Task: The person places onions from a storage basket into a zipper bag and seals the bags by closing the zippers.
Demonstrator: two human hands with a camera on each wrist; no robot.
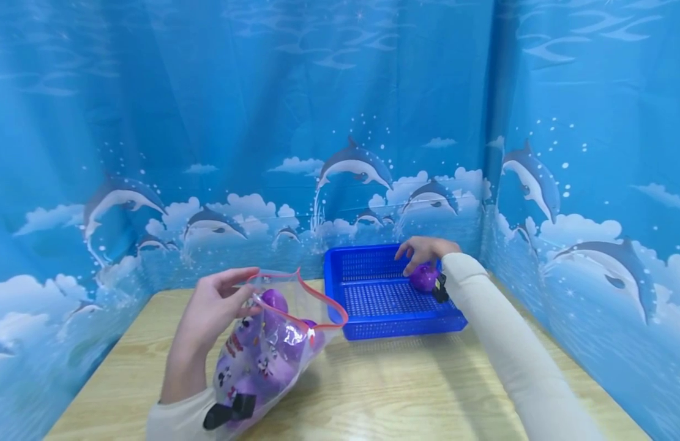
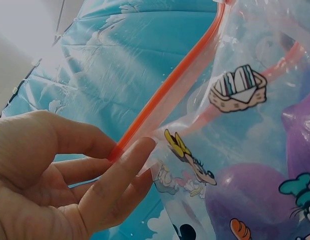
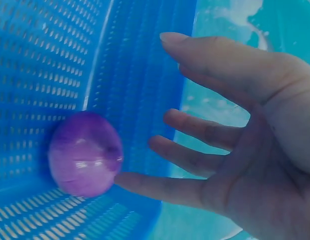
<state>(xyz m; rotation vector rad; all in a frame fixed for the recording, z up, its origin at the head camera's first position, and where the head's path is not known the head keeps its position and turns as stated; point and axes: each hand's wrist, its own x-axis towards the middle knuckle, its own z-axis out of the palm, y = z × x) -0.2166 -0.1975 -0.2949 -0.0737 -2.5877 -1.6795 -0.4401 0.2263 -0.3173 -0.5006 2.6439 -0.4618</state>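
Note:
My left hand pinches the orange zip edge of a clear zip bag between thumb and fingers. The bag's mouth is spread, and cartoon prints cover its side. Through the film show several glossy, rounded purple things. Over the right end of a blue plastic basket hovers my right hand, its fingers spread and holding nothing. Just below it, in the basket's corner, lies a shiny purple ball-like thing that resembles an onion. My little finger's tip overlaps its edge in the right wrist view.
A pale wood-grain table carries the basket, which has mesh walls and floor. Blue dolphin-print curtains enclose the table at the back and both sides. A black strap piece sits at the left wrist.

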